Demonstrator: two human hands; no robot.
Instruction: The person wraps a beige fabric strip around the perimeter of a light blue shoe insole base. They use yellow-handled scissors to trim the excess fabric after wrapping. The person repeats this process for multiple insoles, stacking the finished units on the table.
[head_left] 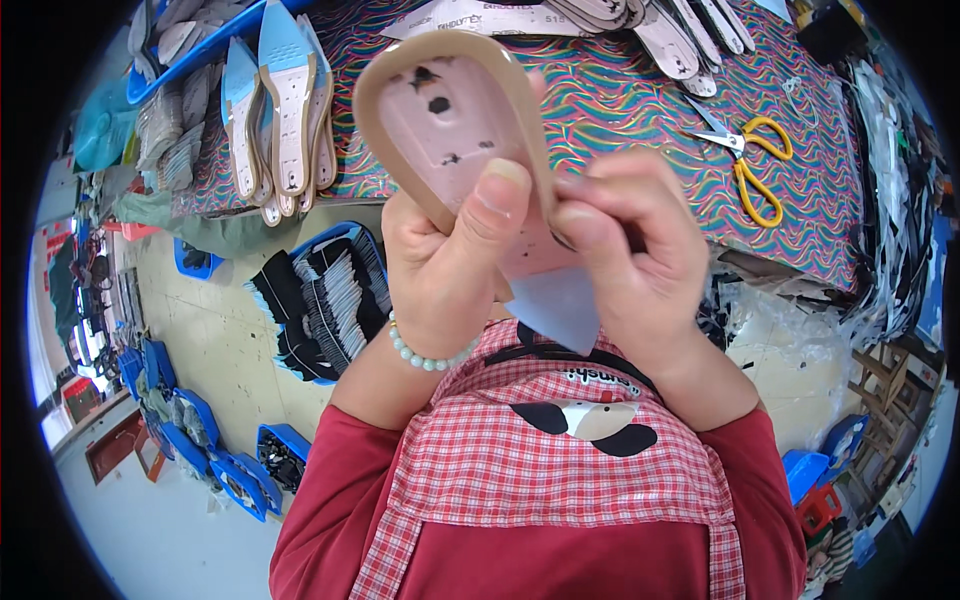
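Note:
A shoe insole (pixel 420 125) is held up in front of my chest, its rounded heel end raised and its pale blue pointed toe end (pixel 555 305) hanging down toward my apron. Its pink face has several dark holes, and a tan strip wraps the rim. My left hand (pixel 445 245) is closed around its left side, thumb pressed flat on the pink face. On the opposite side my right hand (pixel 640 235) pinches the tan rim between thumb and curled fingers. What lies under those fingertips is partly hidden.
Yellow-handled scissors (pixel 738 143) lie half spread on the wavy-patterned tabletop (pixel 640 120). Similar insoles (pixel 290 110) hang over the table's left edge; more (pixel 670 45) lie at the back right. A blue bin of dark pieces (pixel 335 295) stands on the floor to the left.

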